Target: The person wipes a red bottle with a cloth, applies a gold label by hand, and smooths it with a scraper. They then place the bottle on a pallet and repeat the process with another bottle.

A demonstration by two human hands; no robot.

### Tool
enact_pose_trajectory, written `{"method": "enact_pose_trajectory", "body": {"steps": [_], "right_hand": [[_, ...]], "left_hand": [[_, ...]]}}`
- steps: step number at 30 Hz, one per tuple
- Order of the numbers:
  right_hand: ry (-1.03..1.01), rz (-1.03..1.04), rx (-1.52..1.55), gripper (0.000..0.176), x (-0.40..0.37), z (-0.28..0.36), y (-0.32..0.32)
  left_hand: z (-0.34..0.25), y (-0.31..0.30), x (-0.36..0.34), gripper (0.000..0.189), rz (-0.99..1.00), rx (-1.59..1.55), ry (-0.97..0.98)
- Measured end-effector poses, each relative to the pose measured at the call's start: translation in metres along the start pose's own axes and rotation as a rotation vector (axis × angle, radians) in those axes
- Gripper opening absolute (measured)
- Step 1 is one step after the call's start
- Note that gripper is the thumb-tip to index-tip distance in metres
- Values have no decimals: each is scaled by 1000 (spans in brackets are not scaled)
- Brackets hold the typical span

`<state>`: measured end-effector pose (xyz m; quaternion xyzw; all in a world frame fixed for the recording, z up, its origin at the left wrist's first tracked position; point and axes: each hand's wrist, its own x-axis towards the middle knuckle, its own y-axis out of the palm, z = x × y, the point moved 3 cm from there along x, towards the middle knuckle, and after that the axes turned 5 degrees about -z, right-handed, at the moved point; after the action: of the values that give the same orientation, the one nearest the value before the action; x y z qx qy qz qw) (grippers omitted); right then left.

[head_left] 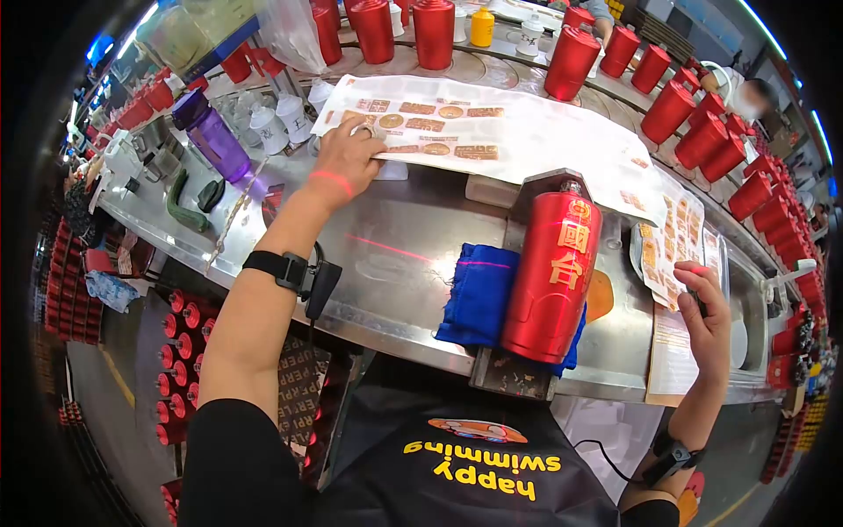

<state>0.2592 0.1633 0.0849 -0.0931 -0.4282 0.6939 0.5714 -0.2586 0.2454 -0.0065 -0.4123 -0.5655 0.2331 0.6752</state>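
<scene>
My left hand (349,158) is at the left end of a long white sheet (544,132) with gold and red decals, its fingers curled at the sheet's edge. What the fingertips hold is too small to tell. A red bottle (553,272) with gold characters lies on a metal stand over a blue cloth (474,299), in front of me. To the right, my right hand (707,312) is raised with fingers apart, beside a smaller decal sheet (674,237). Nothing shows in its grasp.
A purple bottle (215,140), white small bottles (266,130) and a dark green cucumber-like object (183,204) stand or lie at the left. Behind the sheet, several red bottles (572,63) stand on a conveyor (492,66). A person (751,97) is at the far right.
</scene>
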Motion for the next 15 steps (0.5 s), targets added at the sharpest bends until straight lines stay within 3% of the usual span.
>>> {"method": "enact_pose_trajectory", "body": {"steps": [8,11,15], "right_hand": [[13,-16,31,24,-9,1,-1],[-3,-21,28,25,-10,1,-3],[-36,-18,17,24,-5,5,-2]], "left_hand": [[-14,-24,12,14,-52,-3,171],[-20,-36,17,16,90,-46,102],[-18,-38,20,17,132,-81,120]]}}
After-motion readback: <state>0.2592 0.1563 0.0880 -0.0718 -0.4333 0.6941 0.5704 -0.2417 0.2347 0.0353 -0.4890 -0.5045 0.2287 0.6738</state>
